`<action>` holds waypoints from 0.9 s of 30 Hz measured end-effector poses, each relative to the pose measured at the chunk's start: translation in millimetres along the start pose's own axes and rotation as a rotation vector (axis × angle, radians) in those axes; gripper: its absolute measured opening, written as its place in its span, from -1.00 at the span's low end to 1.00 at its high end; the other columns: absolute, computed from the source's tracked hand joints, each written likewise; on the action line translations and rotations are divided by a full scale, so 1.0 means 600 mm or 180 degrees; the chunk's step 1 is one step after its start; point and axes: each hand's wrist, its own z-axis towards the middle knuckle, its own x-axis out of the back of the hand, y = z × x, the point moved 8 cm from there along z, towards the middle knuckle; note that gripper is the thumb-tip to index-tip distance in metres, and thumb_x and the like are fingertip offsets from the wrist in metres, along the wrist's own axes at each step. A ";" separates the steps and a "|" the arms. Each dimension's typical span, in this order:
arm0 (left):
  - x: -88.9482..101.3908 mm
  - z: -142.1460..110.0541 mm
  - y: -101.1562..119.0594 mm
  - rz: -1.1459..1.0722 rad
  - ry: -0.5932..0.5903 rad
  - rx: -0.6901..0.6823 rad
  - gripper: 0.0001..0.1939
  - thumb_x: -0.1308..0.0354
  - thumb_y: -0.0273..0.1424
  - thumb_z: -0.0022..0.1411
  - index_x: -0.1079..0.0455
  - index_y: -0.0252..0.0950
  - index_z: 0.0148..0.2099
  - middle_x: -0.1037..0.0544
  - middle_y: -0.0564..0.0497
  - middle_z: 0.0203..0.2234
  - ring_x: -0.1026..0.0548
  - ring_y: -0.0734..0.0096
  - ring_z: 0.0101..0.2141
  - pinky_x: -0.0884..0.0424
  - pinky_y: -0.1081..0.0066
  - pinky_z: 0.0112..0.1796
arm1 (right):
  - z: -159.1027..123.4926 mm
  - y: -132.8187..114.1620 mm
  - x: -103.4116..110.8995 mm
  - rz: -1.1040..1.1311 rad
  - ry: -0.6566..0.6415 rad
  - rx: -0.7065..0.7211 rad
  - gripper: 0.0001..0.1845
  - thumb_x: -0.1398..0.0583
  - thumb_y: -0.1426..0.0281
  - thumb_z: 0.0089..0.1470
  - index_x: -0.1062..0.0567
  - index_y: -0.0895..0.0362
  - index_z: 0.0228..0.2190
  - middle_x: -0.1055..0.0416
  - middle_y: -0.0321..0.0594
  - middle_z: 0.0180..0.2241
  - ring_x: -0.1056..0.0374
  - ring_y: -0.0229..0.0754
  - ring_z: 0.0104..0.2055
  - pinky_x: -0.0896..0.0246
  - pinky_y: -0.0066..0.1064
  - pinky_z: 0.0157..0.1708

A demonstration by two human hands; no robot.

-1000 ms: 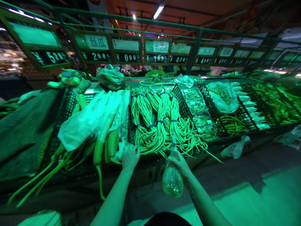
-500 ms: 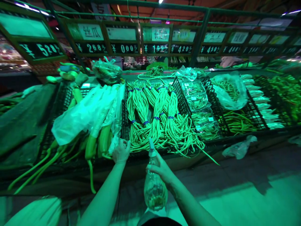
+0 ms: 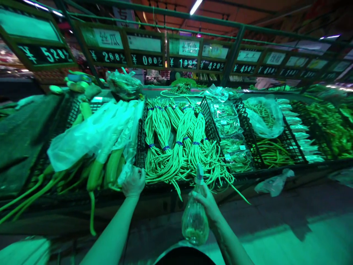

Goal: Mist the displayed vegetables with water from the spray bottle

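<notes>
Wrapped around the neck of a clear spray bottle (image 3: 195,222), my right hand (image 3: 208,202) holds it upright in front of the stand. A little liquid shows low in the bottle. My left hand (image 3: 134,182) is closed at the front corner of the black crate (image 3: 141,147). Pale crumpled plastic (image 3: 125,173) touches its left side; what the fingers grip is hidden. Bundles of long beans (image 3: 182,136), tied with blue bands, fill the crate beyond both hands, and loose ends hang over its front. Luffas (image 3: 95,175) under a plastic sheet (image 3: 82,140) lie left of my left hand.
Bagged greens (image 3: 228,125) and a plastic bag of beans (image 3: 263,114) lie to the right. A plastic bag (image 3: 274,183) hangs from the stand's front edge. Price signs (image 3: 183,53) run along a rail above. At the far left slopes a dark cover (image 3: 24,140).
The spray bottle and my right hand have shifted right, and my left hand slightly left. Some bean ends now hang over the crate's front edge. The view has tilted up a little.
</notes>
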 end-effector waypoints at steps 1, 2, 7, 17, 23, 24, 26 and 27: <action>-0.001 0.000 0.001 0.0010 0.0011 -0.0045 -0.64 0.09 -0.19 0.37 -0.45 -0.24 -0.29 -0.55 -0.11 -0.44 -0.47 0.17 -0.33 -0.07 0.31 -0.41 | -0.003 -0.007 0.030 0.0038 0.0202 0.0011 -0.29 -0.44 0.18 -0.22 -0.36 0.08 -0.04 -0.49 -0.30 -0.43 -0.44 -0.10 -0.36 -0.27 -0.32 -0.34; -0.002 -0.001 0.002 0.0021 0.0022 -0.0093 -0.64 0.09 -0.19 0.37 -0.45 -0.24 -0.29 -0.56 -0.10 -0.43 -0.47 0.18 -0.32 -0.08 0.31 -0.40 | -0.005 -0.012 0.057 0.0088 0.0375 0.0006 -0.26 -0.43 0.15 -0.22 -0.35 0.08 -0.02 -0.52 -0.26 -0.41 -0.47 -0.05 -0.35 -0.29 -0.29 -0.34; -0.002 -0.001 0.005 0.0105 0.0103 -0.0203 -0.64 0.09 -0.20 0.37 -0.45 -0.24 -0.31 -0.57 -0.09 -0.45 -0.47 0.19 -0.34 -0.12 0.29 -0.36 | -0.004 -0.027 0.107 0.0129 0.0645 0.0061 -0.19 -0.43 0.09 -0.23 -0.32 0.09 0.02 -0.53 -0.23 -0.46 -0.52 0.08 -0.37 -0.35 -0.14 -0.31; 0.002 -0.004 0.008 0.0218 0.0109 -0.0277 -0.66 0.10 -0.24 0.37 -0.44 -0.23 -0.32 -0.56 -0.08 -0.47 -0.46 0.20 -0.33 -0.15 0.31 -0.33 | 0.037 -0.013 -0.167 -0.0068 -0.1109 -0.0138 -0.34 -0.43 0.22 -0.19 -0.38 0.05 -0.05 -0.40 -0.38 -0.42 -0.35 -0.19 -0.36 -0.20 -0.37 -0.33; 0.000 -0.004 0.005 0.0288 0.0135 -0.0293 -0.68 0.09 -0.25 0.37 -0.41 -0.22 -0.33 -0.55 -0.06 -0.48 -0.45 0.23 -0.36 -0.14 0.32 -0.35 | 0.029 -0.027 -0.264 -0.0386 -0.1531 0.0028 -0.37 -0.45 0.25 -0.23 -0.43 0.04 -0.07 -0.32 -0.43 -0.44 -0.18 -0.29 -0.42 -0.09 -0.44 -0.39; 0.000 -0.003 0.004 0.0301 0.0154 -0.0284 -0.67 0.10 -0.25 0.38 -0.41 -0.23 -0.34 -0.54 -0.06 -0.49 -0.45 0.23 -0.37 -0.12 0.31 -0.37 | 0.030 -0.029 -0.261 -0.0366 -0.1503 0.0032 -0.38 -0.45 0.26 -0.22 -0.43 0.04 -0.08 -0.31 -0.44 -0.45 -0.17 -0.29 -0.43 -0.09 -0.44 -0.39; 0.001 -0.003 0.005 0.0321 0.0190 -0.0289 -0.66 0.10 -0.25 0.38 -0.41 -0.23 -0.35 -0.54 -0.08 -0.50 -0.45 0.21 -0.37 -0.11 0.30 -0.38 | 0.034 -0.035 -0.239 -0.0200 -0.1341 0.0038 -0.41 -0.44 0.26 -0.22 -0.41 0.05 -0.11 -0.29 -0.46 -0.48 -0.18 -0.31 -0.46 -0.12 -0.44 -0.40; 0.002 -0.002 0.007 0.0325 0.0201 -0.0310 -0.65 0.10 -0.24 0.38 -0.40 -0.23 -0.36 -0.53 -0.08 -0.50 -0.45 0.20 -0.36 -0.11 0.30 -0.37 | 0.037 -0.039 -0.222 -0.0092 -0.1224 0.0052 -0.42 -0.44 0.25 -0.22 -0.41 0.05 -0.13 -0.28 -0.46 -0.49 -0.20 -0.31 -0.47 -0.14 -0.43 -0.40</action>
